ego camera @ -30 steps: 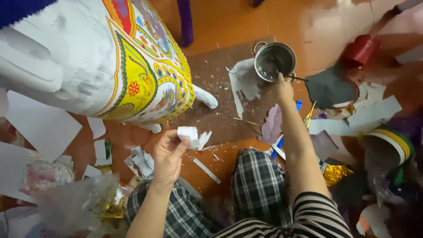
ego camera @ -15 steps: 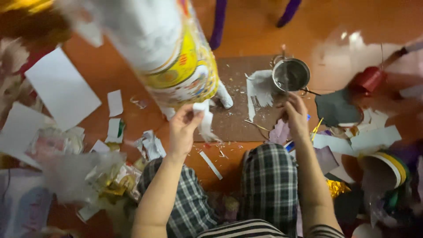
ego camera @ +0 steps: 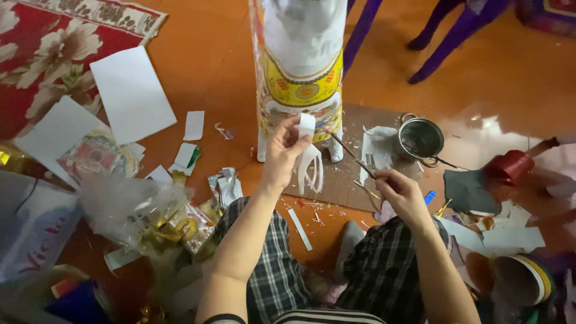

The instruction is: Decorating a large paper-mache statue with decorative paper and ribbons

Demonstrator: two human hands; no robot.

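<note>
My left hand (ego camera: 281,155) pinches a white paper piece (ego camera: 308,157) cut into hanging strips and holds it against the lower edge of a tall white paper figure (ego camera: 302,66) with a yellow patterned band. My right hand (ego camera: 401,193) grips a thin brush (ego camera: 352,155) whose tip points up toward the paper piece. Both hands hover over a brown cardboard sheet (ego camera: 348,183) on the orange floor, above my checked trousers.
A small metal pot (ego camera: 421,138) sits right of the figure. Red cup (ego camera: 511,166), dark paper and scraps lie at right. White sheets (ego camera: 131,93), a floral rug (ego camera: 45,48) and crumpled plastic (ego camera: 129,210) are at left. Purple legs (ego camera: 433,30) stand behind.
My right hand left the metal pot and came back toward the figure with the brush. My left hand raised the paper piece to the figure's base. The view shifted left.
</note>
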